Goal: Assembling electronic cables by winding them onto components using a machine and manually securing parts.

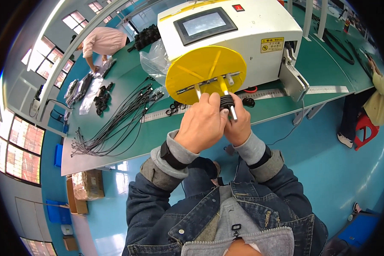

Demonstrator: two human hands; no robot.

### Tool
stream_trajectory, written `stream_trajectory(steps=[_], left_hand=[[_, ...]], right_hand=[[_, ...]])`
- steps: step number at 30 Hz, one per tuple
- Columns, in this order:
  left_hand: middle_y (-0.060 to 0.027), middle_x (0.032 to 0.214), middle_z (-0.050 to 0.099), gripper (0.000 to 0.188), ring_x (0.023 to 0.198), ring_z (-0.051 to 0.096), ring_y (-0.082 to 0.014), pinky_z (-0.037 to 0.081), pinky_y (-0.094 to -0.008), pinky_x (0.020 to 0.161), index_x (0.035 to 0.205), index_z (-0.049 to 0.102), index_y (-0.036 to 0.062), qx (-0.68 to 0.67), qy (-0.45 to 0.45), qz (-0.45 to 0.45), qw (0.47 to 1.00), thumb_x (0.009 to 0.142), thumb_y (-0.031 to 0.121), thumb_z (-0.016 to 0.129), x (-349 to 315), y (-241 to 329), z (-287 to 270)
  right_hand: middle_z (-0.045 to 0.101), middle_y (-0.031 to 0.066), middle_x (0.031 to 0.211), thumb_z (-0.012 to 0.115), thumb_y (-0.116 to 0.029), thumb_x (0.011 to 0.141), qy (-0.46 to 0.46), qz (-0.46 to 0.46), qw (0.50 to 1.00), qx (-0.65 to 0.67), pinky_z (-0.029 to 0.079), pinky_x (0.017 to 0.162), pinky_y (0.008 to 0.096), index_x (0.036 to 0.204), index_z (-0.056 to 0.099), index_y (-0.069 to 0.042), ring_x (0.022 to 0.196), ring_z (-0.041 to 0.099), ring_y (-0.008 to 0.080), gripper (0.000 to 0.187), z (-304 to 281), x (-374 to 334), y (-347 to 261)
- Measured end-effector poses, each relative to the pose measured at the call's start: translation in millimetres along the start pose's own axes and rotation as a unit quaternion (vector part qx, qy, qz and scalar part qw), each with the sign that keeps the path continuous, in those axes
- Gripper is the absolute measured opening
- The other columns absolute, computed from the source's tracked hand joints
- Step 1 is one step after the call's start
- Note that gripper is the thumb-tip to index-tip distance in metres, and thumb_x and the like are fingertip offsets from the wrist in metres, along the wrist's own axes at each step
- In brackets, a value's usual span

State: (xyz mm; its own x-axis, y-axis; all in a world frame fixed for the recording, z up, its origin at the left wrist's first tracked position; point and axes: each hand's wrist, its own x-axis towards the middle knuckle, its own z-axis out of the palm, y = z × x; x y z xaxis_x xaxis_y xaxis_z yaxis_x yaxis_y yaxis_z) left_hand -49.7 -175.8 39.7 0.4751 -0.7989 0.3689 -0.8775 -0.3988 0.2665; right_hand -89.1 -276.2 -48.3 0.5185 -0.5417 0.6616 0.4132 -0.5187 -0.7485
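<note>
The coil is black and small, its several turns of thin, slightly glossy cable packed tight side by side. It sits at the metal pin that sticks out from the yellow disc on the front of the white machine; the pin's bare tip shows below it, and the turns seem to run around the pin.

The coil's far side is hidden, as are its cable ends, and the right hand's fingertips are mostly out of sight behind it. The left hand covers part of its near left side.

The coil lies between the two hands, just above the thumbs. The right grip is closed around it from the right. The left hand's fingers are curled with the thumb against the coil; whether that grip pinches it, I cannot tell.
</note>
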Motion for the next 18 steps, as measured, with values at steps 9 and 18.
stream_trajectory(steps=[9, 18], left_hand=[[-0.0182, 0.077, 0.053, 0.017, 0.067, 0.055, -0.0375, 0.045, -0.0425, 0.057, 0.085, 0.042, 0.0008, 0.053, -0.027, -0.03, 0.998, 0.082, 0.016, 0.05, -6, 8, 1], [-0.0196, 0.087, 0.057, 0.036, 0.071, 0.058, -0.0331, 0.047, -0.0387, 0.06, 0.113, 0.042, -0.0047, -0.102, 0.001, 0.106, 0.989, 0.083, 0.014, 0.046, -68, 9, 13]], right_hand=[[0.059, 0.0199, 0.069, 0.053, -0.01, 0.08, -0.015, 0.105, 0.993, 0.05, 0.047, 0.054, 0.0382, 0.09, 0.05, 0.0, 0.065, 0.06, 0.037, 0.015, 0, -3, -9], [0.058, 0.0221, 0.072, 0.047, -0.005, 0.078, -0.066, 0.097, 0.993, -0.018, 0.046, 0.056, 0.0395, 0.091, 0.051, 0.0, 0.067, 0.058, 0.0391, 0.014, -33, -52, -26]])
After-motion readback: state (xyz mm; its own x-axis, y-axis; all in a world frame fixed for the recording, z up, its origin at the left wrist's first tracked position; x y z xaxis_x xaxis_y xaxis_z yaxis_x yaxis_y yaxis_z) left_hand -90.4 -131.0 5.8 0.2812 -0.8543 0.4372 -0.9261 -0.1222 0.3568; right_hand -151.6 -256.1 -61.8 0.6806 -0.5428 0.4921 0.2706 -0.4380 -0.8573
